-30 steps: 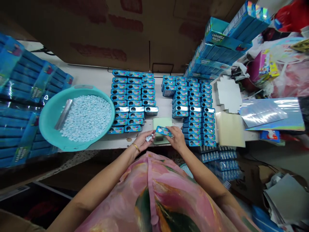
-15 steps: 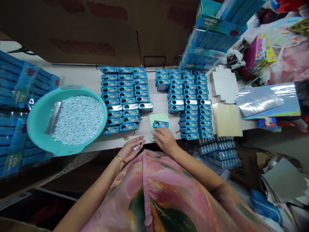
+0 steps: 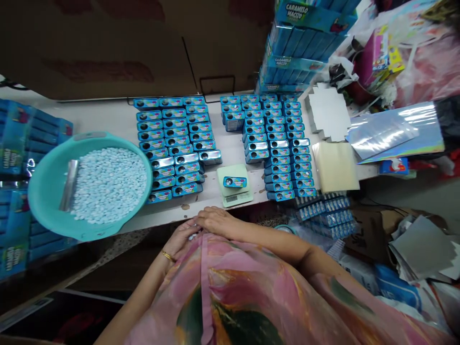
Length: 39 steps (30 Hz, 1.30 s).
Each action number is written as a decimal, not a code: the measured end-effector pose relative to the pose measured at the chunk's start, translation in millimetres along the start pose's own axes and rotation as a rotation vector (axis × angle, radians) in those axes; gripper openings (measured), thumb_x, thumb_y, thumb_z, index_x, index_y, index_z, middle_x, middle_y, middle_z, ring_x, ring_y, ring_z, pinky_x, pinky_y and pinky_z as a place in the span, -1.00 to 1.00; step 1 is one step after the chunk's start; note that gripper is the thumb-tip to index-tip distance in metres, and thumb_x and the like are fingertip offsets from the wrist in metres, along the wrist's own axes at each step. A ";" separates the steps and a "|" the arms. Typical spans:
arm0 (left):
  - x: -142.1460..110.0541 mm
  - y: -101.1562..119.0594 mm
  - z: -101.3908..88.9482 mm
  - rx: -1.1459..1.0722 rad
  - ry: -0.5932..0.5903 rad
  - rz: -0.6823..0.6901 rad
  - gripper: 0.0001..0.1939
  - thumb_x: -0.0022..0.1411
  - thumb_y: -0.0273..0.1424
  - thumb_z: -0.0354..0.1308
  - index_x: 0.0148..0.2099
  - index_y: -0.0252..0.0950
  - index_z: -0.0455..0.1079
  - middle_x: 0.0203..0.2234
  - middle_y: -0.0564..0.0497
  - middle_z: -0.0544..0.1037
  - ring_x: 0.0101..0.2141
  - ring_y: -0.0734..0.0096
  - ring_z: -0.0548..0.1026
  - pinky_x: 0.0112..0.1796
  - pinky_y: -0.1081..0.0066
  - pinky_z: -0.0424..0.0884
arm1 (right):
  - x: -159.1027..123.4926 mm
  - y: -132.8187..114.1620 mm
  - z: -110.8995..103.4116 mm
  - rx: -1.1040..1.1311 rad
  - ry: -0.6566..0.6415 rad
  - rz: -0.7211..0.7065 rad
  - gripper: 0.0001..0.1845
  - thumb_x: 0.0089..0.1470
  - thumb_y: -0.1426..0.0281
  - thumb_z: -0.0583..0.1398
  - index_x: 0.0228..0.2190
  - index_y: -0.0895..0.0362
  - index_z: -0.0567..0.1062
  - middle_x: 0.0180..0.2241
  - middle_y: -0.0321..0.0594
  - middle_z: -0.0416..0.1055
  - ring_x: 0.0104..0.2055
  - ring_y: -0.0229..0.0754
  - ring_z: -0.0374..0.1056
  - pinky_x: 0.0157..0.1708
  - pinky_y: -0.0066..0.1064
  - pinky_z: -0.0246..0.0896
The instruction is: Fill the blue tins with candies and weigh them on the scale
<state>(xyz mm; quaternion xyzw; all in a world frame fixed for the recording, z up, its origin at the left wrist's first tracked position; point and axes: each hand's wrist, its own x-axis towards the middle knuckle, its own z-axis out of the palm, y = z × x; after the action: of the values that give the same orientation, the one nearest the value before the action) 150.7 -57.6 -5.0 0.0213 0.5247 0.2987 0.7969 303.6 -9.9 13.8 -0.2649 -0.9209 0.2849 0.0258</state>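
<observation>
At the table's front edge, my left hand is cupped palm up around a few small pale candies. My right hand reaches across it, its bent fingers touching the left fingertips; whatever they pinch is hidden. Just beyond, a light green kitchen scale carries a blue candy tin, with white candies showing in the round opening on its top. The scale's small display faces me, too small to read.
Left stands a turquoise basin of pale candies with a metal scoop. Blue tins fill a left group and a right group. Display boxes are stacked behind; white card and yellowish sheets lie right.
My right hand has left the tin on the scale and come down left to my left hand. The tin stays on the scale, whose display is now uncovered. The view has shifted slightly.
</observation>
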 end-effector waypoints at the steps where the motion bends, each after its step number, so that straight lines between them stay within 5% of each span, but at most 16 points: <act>1: -0.1 0.4 0.5 0.006 -0.007 0.000 -0.70 -0.17 -0.55 0.24 -0.27 -0.34 0.42 -0.42 -0.01 0.54 -0.36 0.34 0.49 -0.31 0.41 0.39 | 0.2 -0.1 0.0 0.002 0.005 0.005 -0.80 0.11 0.41 0.01 -0.19 0.13 0.31 -0.35 -0.26 0.29 -0.24 -0.24 0.15 -0.26 -0.42 0.08; 9: 5.0 7.3 11.0 -0.054 -0.014 -0.008 -0.67 -0.11 -0.64 0.17 -0.21 -0.38 0.41 -0.37 -0.09 0.54 -0.27 0.27 0.48 -0.25 0.39 0.40 | -9.7 15.2 -0.3 0.149 0.173 0.051 -0.83 0.02 0.48 0.07 -0.29 0.15 0.38 -0.37 -0.25 0.32 -0.28 -0.26 0.18 -0.23 -0.44 0.11; 15: 6.0 18.2 23.5 -0.138 0.031 0.017 -0.69 -0.02 -0.69 0.06 -0.17 -0.44 0.37 -0.22 -0.23 0.49 -0.17 0.29 0.43 -0.20 0.47 0.39 | -25.2 55.2 -33.1 0.285 0.540 0.278 -0.84 -0.02 0.52 0.06 -0.39 0.14 0.42 -0.34 -0.21 0.36 -0.24 -0.26 0.25 -0.19 -0.40 0.16; 23: 6.5 19.8 13.7 -0.252 0.112 0.068 -0.73 0.03 -0.72 -0.03 -0.21 -0.49 0.37 -0.28 -0.24 0.50 -0.22 0.30 0.46 -0.24 0.48 0.42 | -53.2 92.5 -46.7 0.193 0.714 0.469 -0.78 0.02 0.40 0.08 -0.25 0.13 0.40 -0.25 -0.15 0.37 -0.15 -0.21 0.25 -0.13 -0.33 0.15; 30: 5.5 18.4 -18.4 -0.390 0.252 0.148 -0.69 0.06 -0.74 -0.11 -0.19 -0.53 0.36 -0.34 -0.26 0.50 -0.26 0.32 0.48 -0.28 0.50 0.44 | -70.3 104.2 -46.8 0.166 0.604 0.483 -0.49 -0.08 0.28 0.17 -0.05 0.11 0.26 -0.08 -0.10 0.23 0.00 -0.11 0.13 -0.05 -0.21 0.08; 39: 3.4 17.0 -27.0 -0.514 0.285 0.123 -0.57 0.07 -0.73 -0.12 -0.02 -0.45 0.28 -0.32 -0.21 0.50 -0.27 0.32 0.48 -0.31 0.49 0.46 | -57.5 99.2 -34.9 0.032 0.390 0.484 -0.39 -0.12 0.35 0.19 0.01 0.13 0.18 -0.03 -0.08 0.16 -0.01 -0.07 0.09 -0.04 -0.19 0.08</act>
<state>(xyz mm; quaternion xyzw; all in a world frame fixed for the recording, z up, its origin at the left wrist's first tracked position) 121.0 -49.5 -14.0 -0.1916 0.5363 0.4695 0.6748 406.9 48.2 -4.4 -0.5257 -0.8042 0.2409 0.1375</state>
